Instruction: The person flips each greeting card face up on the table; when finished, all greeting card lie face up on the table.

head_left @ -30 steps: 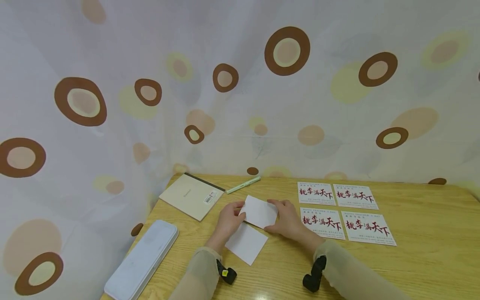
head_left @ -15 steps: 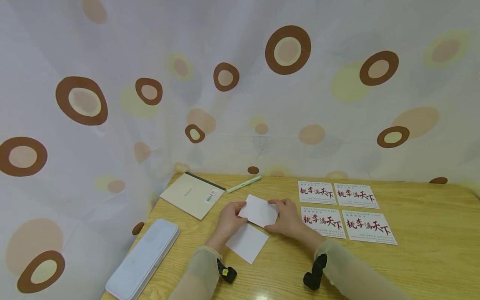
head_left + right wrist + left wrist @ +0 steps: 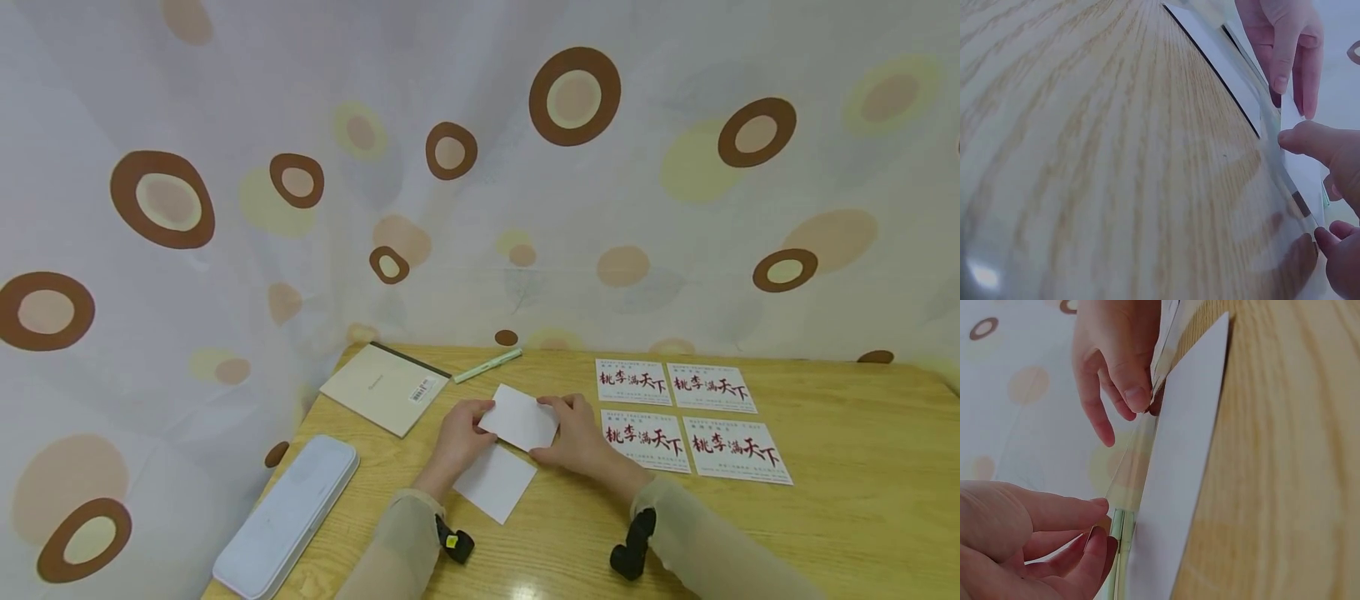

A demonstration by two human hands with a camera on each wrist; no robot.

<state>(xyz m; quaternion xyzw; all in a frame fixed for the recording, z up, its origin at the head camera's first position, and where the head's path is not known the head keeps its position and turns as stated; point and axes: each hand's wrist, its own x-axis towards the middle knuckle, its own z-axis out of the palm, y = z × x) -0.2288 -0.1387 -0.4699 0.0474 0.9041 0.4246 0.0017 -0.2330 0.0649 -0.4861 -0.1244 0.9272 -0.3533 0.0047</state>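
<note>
Between both hands a small blank white card (image 3: 520, 417) is held up, tilted over the table. My left hand (image 3: 457, 437) pinches its left edge between thumb and fingers. At its right edge my right hand (image 3: 576, 435) grips it, thumb at the near corner and fingers at the far one. Clear film (image 3: 1130, 464) shows along the held card in the left wrist view, fingertips of both hands at its edges. A second white card (image 3: 498, 487) lies on the table, its far part hidden beneath the held one and the left hand.
Several printed cards with red and black characters (image 3: 643, 442) lie in two rows to the right. Behind the left hand are a cream notepad (image 3: 382, 392) and a pale green pen (image 3: 487, 366). A pale case (image 3: 288, 512) rests at the table's left edge; a patterned curtain (image 3: 480, 208) backs everything.
Both hands keep their hold on the card, which has shifted only very slightly. The whole view has drifted a little; the things on the table stay put.
</note>
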